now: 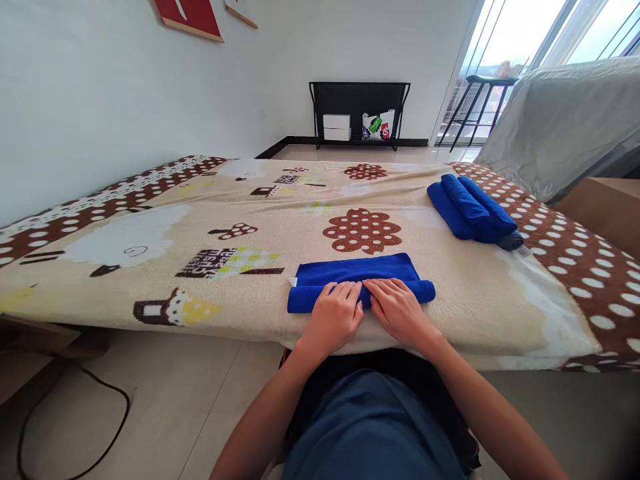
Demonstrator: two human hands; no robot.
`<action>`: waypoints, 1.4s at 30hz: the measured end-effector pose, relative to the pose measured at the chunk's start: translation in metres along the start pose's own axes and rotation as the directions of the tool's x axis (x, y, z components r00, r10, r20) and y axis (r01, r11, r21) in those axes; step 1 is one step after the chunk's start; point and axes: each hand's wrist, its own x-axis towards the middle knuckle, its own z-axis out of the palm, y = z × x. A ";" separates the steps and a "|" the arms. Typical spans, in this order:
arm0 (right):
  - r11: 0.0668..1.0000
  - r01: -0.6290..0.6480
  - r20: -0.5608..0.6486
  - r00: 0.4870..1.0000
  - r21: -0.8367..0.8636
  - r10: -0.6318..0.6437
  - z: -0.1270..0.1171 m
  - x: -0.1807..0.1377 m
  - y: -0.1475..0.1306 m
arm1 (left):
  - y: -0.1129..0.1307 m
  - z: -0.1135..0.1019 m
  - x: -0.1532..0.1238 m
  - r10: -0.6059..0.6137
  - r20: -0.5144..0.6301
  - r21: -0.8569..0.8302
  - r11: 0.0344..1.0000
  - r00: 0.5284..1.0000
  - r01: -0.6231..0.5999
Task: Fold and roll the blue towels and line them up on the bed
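Note:
A blue towel (350, 272) lies partly rolled near the front edge of the bed, its rolled part running left to right. My left hand (336, 315) and my right hand (397, 308) rest side by side on the middle of the roll. Their fingers lie nearly flat, slightly curled over the roll and pressing on it. Neither hand lifts the towel off the bed.
The bed carries a beige patterned blanket (150, 267) with brown dotted borders. Rolled blue towels (473, 208) lie at the right. A black rack (359, 113) stands against the far wall, a covered sofa (565, 120) is at the right, and a cable (75, 427) crosses the floor.

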 end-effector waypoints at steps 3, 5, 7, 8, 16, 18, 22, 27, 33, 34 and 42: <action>0.998 -0.058 -0.006 0.998 -0.039 0.057 0.005 0.001 0.008 | -0.006 0.007 0.000 -0.065 -0.010 -0.004 0.998 0.998 0.065; 0.992 -0.099 -0.017 0.995 -0.076 0.098 0.005 -0.004 0.020 | -0.017 0.007 -0.005 -0.108 -0.024 0.017 0.994 0.994 0.108; 0.981 -0.155 -0.036 0.988 -0.114 0.151 0.003 -0.012 0.034 | -0.032 0.005 -0.012 -0.166 -0.042 0.049 0.985 0.985 0.168; 0.975 -0.183 -0.044 0.983 -0.129 0.179 0.001 -0.016 0.040 | -0.040 0.003 -0.016 -0.198 -0.051 0.061 0.978 0.979 0.201; 0.926 -0.312 -0.034 0.949 -0.214 0.312 -0.005 -0.009 0.032 | -0.044 -0.002 -0.013 -0.346 -0.105 0.144 0.923 0.933 0.358; 0.956 -0.245 0.044 0.966 -0.159 0.255 -0.001 0.004 0.018 | -0.031 0.000 -0.001 -0.292 -0.040 0.117 0.949 0.956 0.294; 0.986 -0.152 0.204 0.965 -0.063 0.162 0.006 0.029 0.006 | -0.018 0.006 0.023 -0.188 0.123 0.025 0.982 0.974 0.187; 0.959 -0.275 0.304 0.910 -0.072 0.283 0.005 0.041 0.031 | -0.036 0.007 0.029 -0.338 0.155 0.053 0.941 0.928 0.334; 0.903 -0.410 0.324 0.843 -0.128 0.428 -0.002 0.030 0.072 | -0.066 0.001 0.009 -0.498 0.105 0.134 0.865 0.861 0.484; 0.897 -0.423 0.329 0.835 -0.129 0.441 -0.002 0.028 0.077 | -0.069 0.000 0.007 -0.506 0.105 0.134 0.860 0.856 0.492; 0.882 -0.464 0.280 0.838 -0.085 0.468 0.002 0.014 0.095 | -0.077 0.007 0.002 -0.493 0.055 0.059 0.870 0.868 0.490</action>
